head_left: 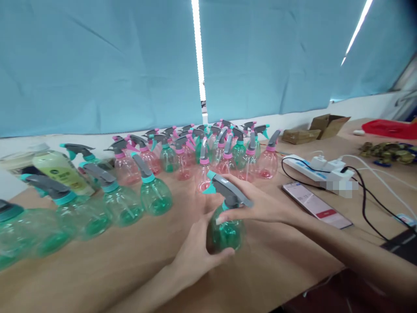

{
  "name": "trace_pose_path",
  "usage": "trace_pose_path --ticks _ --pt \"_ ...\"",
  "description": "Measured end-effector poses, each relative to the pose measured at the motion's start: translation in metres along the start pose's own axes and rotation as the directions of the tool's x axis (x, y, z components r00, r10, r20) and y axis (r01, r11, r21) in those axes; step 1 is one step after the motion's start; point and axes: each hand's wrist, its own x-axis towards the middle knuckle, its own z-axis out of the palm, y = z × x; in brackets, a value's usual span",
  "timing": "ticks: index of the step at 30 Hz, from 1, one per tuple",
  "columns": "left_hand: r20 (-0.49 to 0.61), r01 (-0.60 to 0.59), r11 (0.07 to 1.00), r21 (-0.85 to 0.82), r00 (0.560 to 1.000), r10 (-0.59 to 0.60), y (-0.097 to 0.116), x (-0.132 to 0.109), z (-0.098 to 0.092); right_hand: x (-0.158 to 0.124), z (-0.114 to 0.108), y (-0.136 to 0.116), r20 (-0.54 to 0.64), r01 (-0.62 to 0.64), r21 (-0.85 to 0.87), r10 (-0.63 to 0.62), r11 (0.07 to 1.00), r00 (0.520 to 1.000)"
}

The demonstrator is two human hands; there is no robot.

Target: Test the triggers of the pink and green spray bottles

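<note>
A green see-through spray bottle [228, 234] with a grey and turquoise trigger head stands upright between my hands near the table's front edge. My left hand [198, 250] wraps round the bottle's body, its thumb across the near side. Higher up, my right hand [249, 202] grips the neck and collar just below the trigger head. Part of the bottle's far side is hidden by my fingers. Just behind it is a pink spray bottle [203, 174]. To the left, a green spray bottle [156, 198] heads a row of several more green ones.
Many pink and green spray bottles cluster along the wall. On the right lie a phone [317, 205], a white power strip [304, 167] with chargers and cables, cardboard boxes [329, 126] and a red item [389, 129]. A pale green bottle [60, 169] leans at the left.
</note>
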Motion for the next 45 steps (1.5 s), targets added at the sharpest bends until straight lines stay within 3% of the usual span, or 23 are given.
trace_pose_path --ticks 6,9,13,18,27,33,40,45 --pt "0.074 -0.026 0.999 0.026 0.997 0.024 0.0 0.008 0.002 0.01 0.023 0.001 -0.189 0.072 0.174 -0.038 0.982 0.981" --pt "0.102 -0.031 0.995 0.097 0.995 0.021 -0.011 0.005 -0.005 0.015 0.029 0.004 -0.216 0.095 0.22 -0.046 0.971 0.975" --pt "0.162 -0.069 0.948 0.309 0.987 0.019 -0.025 -0.002 -0.017 0.02 0.031 0.015 -0.233 0.104 0.223 -0.05 0.969 0.971" --pt "0.187 -0.06 0.889 0.455 0.982 -0.03 -0.029 -0.006 -0.022 0.027 0.031 0.015 -0.256 0.163 0.156 -0.12 0.974 0.959" --pt "0.171 -0.101 0.888 0.449 0.985 0.025 -0.028 -0.006 -0.02 0.029 0.027 0.007 -0.227 0.147 0.04 -0.135 0.988 0.965" --pt "0.185 -0.108 0.875 0.471 0.982 0.021 -0.028 -0.005 -0.02 0.035 0.034 0.015 -0.195 0.229 0.136 -0.2 0.964 0.96" --pt "0.171 -0.093 0.867 0.489 0.985 0.008 -0.028 -0.006 -0.019 0.036 0.035 0.017 -0.265 0.116 0.154 -0.072 0.981 0.962" --pt "0.166 -0.089 0.862 0.499 0.986 0.006 -0.029 -0.005 -0.019 0.035 0.036 0.013 -0.273 0.122 0.179 -0.07 0.976 0.959"
